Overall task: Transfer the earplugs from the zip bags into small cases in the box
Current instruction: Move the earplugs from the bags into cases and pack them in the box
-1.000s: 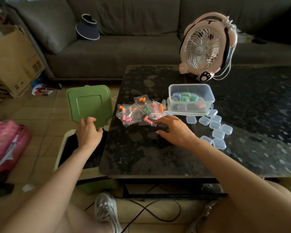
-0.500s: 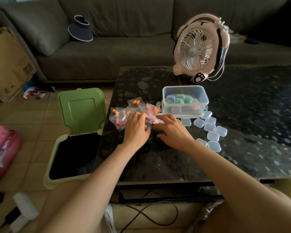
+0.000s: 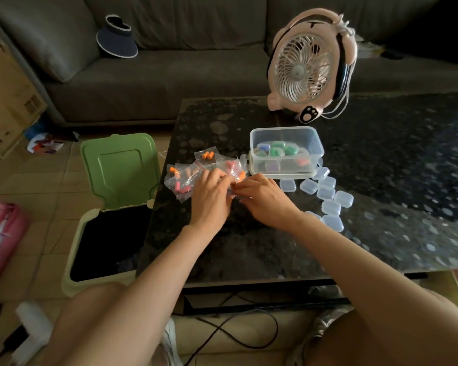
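Note:
Several clear zip bags (image 3: pixel 193 174) with orange and pink earplugs lie in a pile on the dark table's left part. My left hand (image 3: pixel 210 194) and my right hand (image 3: pixel 261 199) meet at the pile's near right edge, and both pinch one zip bag between their fingertips. A clear plastic box (image 3: pixel 286 154) stands just right of the pile, holding several filled small cases. Several empty clear small cases (image 3: pixel 328 192) lie on the table in front of and to the right of the box.
A pink desk fan (image 3: pixel 310 67) stands behind the box on the table (image 3: pixel 381 180). A green bin (image 3: pixel 103 228) with its lid raised stands on the floor at the table's left edge. A grey sofa, a cardboard box and floor cables surround the table.
My left hand left the bin lid, came over the table to the bag pile and now pinches a bag together with my right hand. The view shifted slightly.

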Tool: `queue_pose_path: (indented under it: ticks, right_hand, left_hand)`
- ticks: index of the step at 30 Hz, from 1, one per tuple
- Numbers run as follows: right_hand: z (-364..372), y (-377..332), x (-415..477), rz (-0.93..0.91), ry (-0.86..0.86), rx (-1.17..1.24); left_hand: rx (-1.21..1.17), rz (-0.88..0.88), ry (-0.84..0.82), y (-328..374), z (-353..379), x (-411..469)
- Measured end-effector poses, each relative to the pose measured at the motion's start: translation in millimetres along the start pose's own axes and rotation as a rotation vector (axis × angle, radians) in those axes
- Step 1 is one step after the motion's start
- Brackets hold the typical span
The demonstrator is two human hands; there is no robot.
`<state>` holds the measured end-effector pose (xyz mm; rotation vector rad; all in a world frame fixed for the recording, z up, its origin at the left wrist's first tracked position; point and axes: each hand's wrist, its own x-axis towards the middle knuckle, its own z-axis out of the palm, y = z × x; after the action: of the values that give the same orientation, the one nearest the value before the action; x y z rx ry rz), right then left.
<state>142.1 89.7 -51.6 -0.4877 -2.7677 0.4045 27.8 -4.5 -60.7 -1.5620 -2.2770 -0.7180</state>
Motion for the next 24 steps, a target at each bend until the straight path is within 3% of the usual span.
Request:
queue_pose_path:
  ticks: [3, 8, 13, 24]
  right_hand:
    - [-3.7, 0.6, -4.1, -0.004, 0.078, 0.125]
    - [-16.1, -0.8, -6.2, 0.229, 0.201, 0.342]
    - [-22.2, -1.5, -6.0, 0.242, 0.282, 0.329]
    - [-29.6, -6.4, -3.9, 0.219, 0.196, 0.376]
  left_hand:
    - [-0.016, 0.011, 0.041, -3.2, -4.8, -2.2]
    - [-0.151, -0.042, 0.124, -4.1, -16.0, -1.9]
    - [-0.326, -0.035, 0.114, -2.5, -30.0, 3.3]
    - [-0.524, -0.072, -0.022, 6.3, -34.1, 3.7]
